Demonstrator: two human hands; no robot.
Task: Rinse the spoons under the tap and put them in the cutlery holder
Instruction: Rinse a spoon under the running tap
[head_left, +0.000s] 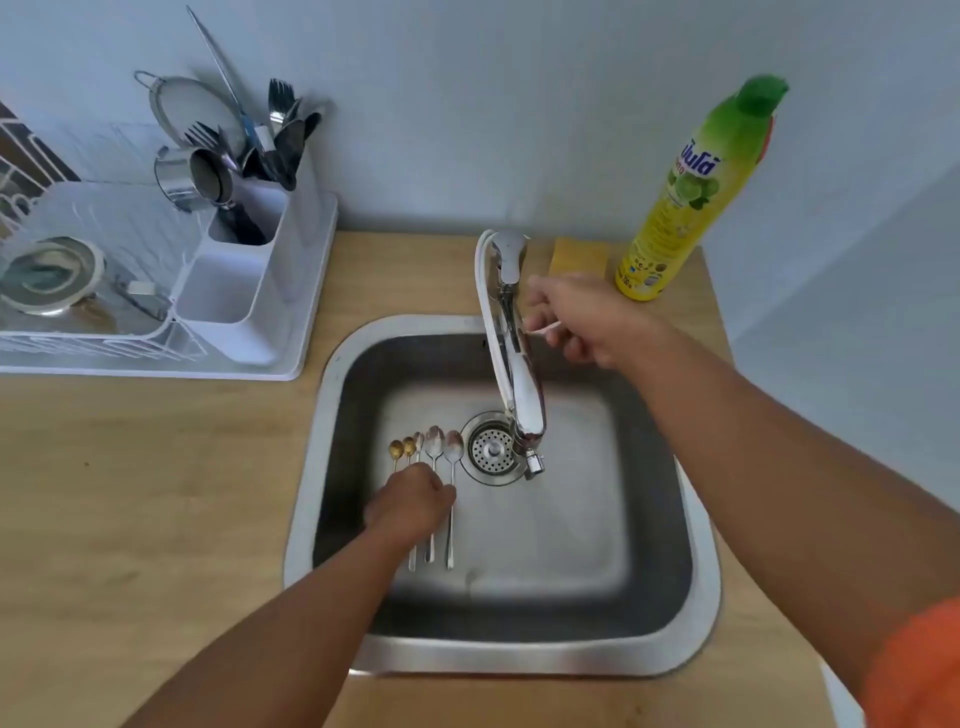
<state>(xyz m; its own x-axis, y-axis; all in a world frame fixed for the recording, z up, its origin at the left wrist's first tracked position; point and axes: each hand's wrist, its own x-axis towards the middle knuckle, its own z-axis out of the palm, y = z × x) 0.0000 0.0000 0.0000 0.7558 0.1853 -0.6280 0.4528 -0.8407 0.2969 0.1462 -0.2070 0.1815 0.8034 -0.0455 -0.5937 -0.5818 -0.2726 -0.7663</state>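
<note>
Several spoons (435, 446), two small gold ones and three silver ones, lie side by side on the floor of the steel sink (519, 657), left of the drain. My left hand (410, 501) is down over their handles with its fingers curled on them. Bowls and handle ends stick out on either side of the hand. My right hand (582, 319) is at the chrome tap (519, 374), fingers pinching its thin side lever (545, 328). No water shows at the spout. The white cutlery holder (244, 270) stands in the drying rack at the left, its rear compartment full of forks and utensils.
A white drying rack (156, 358) on the wooden counter holds a lid, a steel cup and a strainer. A yellow sponge (579, 254) and a green-capped dish soap bottle (685, 197) stand behind the sink by the wall.
</note>
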